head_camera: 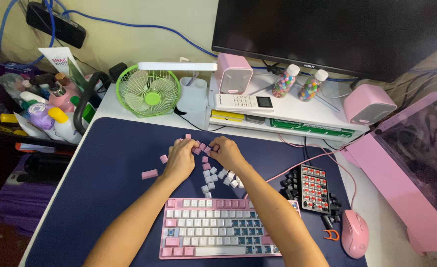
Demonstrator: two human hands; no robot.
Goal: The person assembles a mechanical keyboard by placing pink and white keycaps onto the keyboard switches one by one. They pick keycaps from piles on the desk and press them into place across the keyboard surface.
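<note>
A: Near edge first: pink and white keyboard point(217, 228) on the dark blue mat point(109, 168), both forearms crossing over it. Lots of caps already seated, several bare blue switches showing lower right.

B: Hands?

A: Left hand point(181, 159) and right hand point(227, 153) are together just beyond the keyboard, in the pile of loose keycaps point(213, 173). Left fingers curled down onto pink caps, look pinched on one or two. Right fingers bent close around a pink cap too; can't tell if it's truly gripped or only touched.

B: Strays?

A: One long pink keycap point(149, 174) lies apart to the left, a small one point(163, 158) between it and the left hand. White caps sit near the right wrist.

B: Right side?

A: Small black switch board point(312, 188) with dark caps scattered round it, orange puller tool point(330, 234), pink mouse point(354, 233). A pink cable runs across there.

B: Far?

A: Green desk fan point(148, 91), white shelf point(297, 111) with pink speakers, bead bottles, black monitor point(337, 34).

B: Risks?

A: My read: forearms hover over seated caps, so a dropped wrist could press or pop one. Sweeping the pile could flick caps off the mat toward the left tabletop edge. Similar-looking caps are mixed, so a wrong pick is easy.
</note>
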